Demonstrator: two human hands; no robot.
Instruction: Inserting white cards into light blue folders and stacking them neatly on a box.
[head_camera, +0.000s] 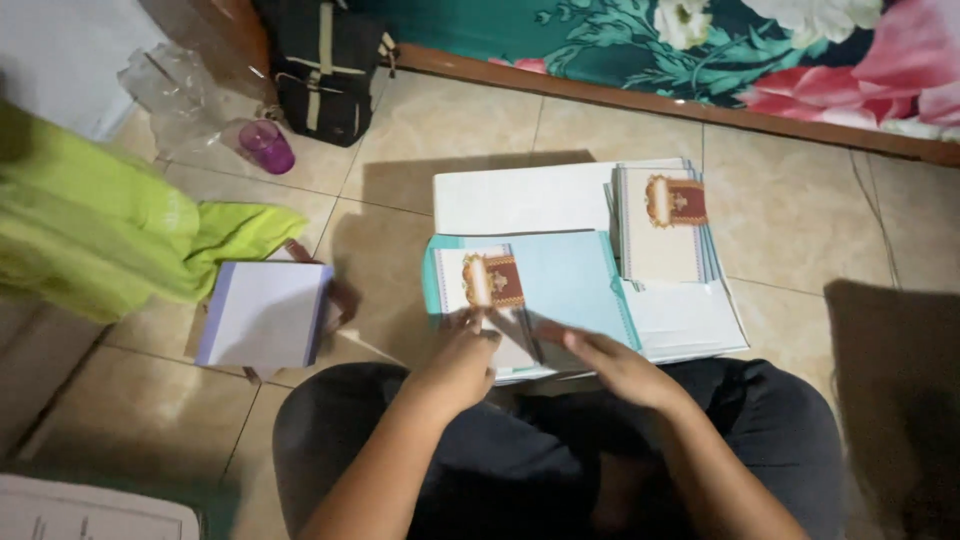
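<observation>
Cream card (488, 290) just beyond, perhaps touching, left hand (462, 362).

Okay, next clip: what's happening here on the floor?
A person sits on a tiled floor with a white board in front of their knees. Both hands rest on a cream card with a red-and-gold emblem lying on an open teal folder: the left hand presses its lower edge, the right hand lies flat beside it. A stack of matching cards sits further back, and a white stack lies to the left.
</observation>
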